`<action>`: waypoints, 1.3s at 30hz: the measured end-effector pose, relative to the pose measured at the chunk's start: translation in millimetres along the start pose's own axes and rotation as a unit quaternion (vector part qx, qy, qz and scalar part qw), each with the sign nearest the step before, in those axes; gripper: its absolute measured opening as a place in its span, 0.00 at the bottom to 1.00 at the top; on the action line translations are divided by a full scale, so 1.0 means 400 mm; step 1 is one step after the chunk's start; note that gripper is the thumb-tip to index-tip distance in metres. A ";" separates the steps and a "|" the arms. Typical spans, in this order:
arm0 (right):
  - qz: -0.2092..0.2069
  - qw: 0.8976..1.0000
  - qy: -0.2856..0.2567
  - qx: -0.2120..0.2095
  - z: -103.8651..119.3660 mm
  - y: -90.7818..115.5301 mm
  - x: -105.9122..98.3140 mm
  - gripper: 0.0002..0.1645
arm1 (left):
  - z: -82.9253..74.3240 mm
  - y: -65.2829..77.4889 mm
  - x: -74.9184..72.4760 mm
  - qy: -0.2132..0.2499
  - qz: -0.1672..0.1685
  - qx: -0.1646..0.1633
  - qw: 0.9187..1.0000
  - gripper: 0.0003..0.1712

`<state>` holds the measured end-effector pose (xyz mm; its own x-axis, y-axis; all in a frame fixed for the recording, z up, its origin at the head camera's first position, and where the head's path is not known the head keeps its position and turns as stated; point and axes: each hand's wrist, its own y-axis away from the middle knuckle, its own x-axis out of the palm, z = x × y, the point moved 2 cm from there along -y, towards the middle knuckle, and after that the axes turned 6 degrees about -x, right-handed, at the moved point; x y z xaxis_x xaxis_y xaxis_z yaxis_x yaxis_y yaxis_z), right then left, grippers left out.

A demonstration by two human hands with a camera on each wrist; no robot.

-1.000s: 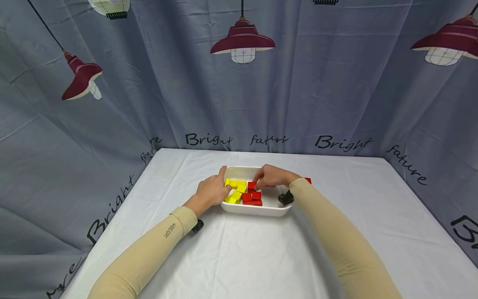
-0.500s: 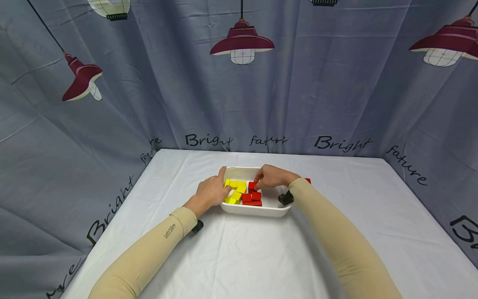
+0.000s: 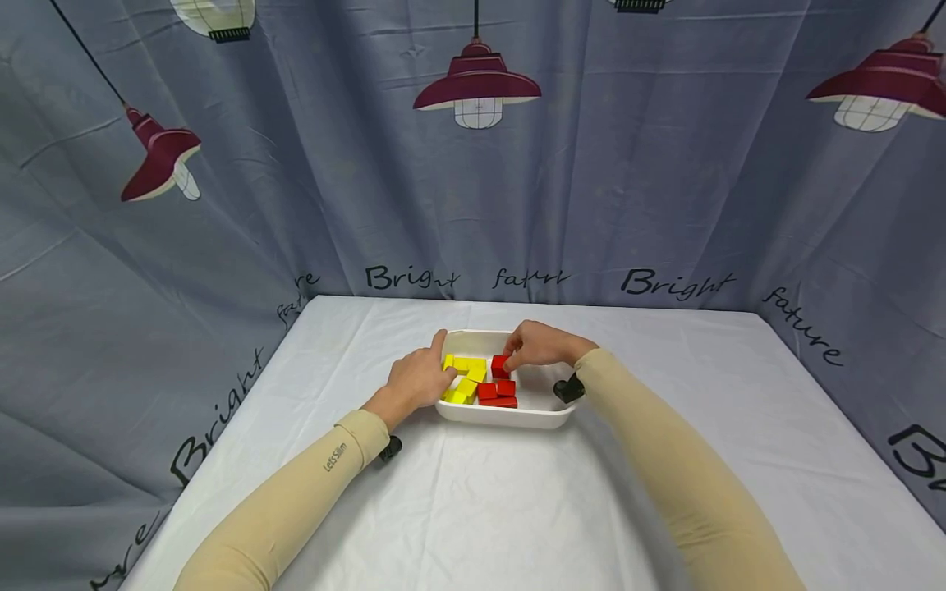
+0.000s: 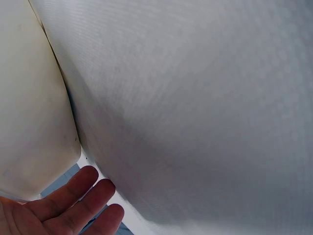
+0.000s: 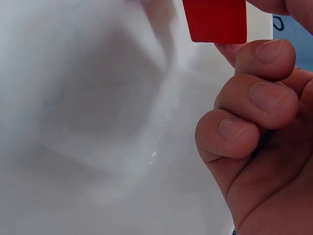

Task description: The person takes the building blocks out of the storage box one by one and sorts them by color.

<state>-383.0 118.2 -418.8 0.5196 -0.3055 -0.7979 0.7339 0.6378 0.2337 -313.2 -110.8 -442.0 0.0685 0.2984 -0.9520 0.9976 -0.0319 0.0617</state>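
A white rectangular tray (image 3: 504, 418) stands on the white-covered table. My left hand (image 3: 417, 376) holds its left side, thumb over the rim; in the left wrist view, three fingers (image 4: 82, 196) extend beside the outer wall (image 4: 36, 98). My right hand (image 3: 542, 343) reaches over the far rim and pinches a red block (image 3: 499, 366) between thumb and fingers. In the right wrist view this red block (image 5: 217, 20) shows at the top, while the other fingers (image 5: 268, 100) curl below it. Yellow blocks (image 3: 467, 386) lie at the tray's left, with several red blocks (image 3: 498, 394) beside them.
The tray's right part shows bare floor beneath the right wrist, where a black wrist camera (image 3: 568, 388) hangs close to the rim. A grey curtain (image 3: 473, 205) printed with lamps and lettering rises behind the white tablecloth (image 3: 502, 509).
My right hand has lifted slightly with the red block, opening a gap to the red blocks below. A red piece beyond the right sleeve is now hidden. The left hand stays in place.
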 end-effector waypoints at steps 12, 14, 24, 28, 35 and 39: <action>-0.009 1.000 -0.003 -0.007 0.018 0.037 -0.028 0.14 | 0.002 0.002 0.000 -0.004 0.000 0.005 1.000 0.43; -0.010 1.000 -0.002 -0.012 0.026 0.047 -0.035 0.14 | 0.002 0.003 -0.002 -0.005 0.000 0.005 1.000 0.43; -0.024 0.999 -0.001 -0.024 0.024 0.086 -0.058 0.13 | 0.001 0.004 -0.002 -0.003 -0.002 0.008 1.000 0.43; -0.031 0.999 0.002 -0.025 0.018 0.104 -0.067 0.14 | 0.003 0.003 -0.001 -0.004 -0.004 0.008 1.000 0.43; -0.045 0.999 -0.003 -0.007 0.003 0.138 -0.091 0.16 | 0.003 0.001 0.001 -0.002 0.001 0.008 1.000 0.43; -0.054 0.999 -0.007 -0.007 -0.004 0.155 -0.105 0.17 | 0.003 0.001 0.000 -0.003 0.001 0.005 1.000 0.43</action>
<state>-360.2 171.8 -371.7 0.4443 -0.3827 -0.8100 0.7794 0.6109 0.1390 -312.9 -112.0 -442.3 0.0709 0.2931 -0.9535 0.9972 -0.0421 0.0612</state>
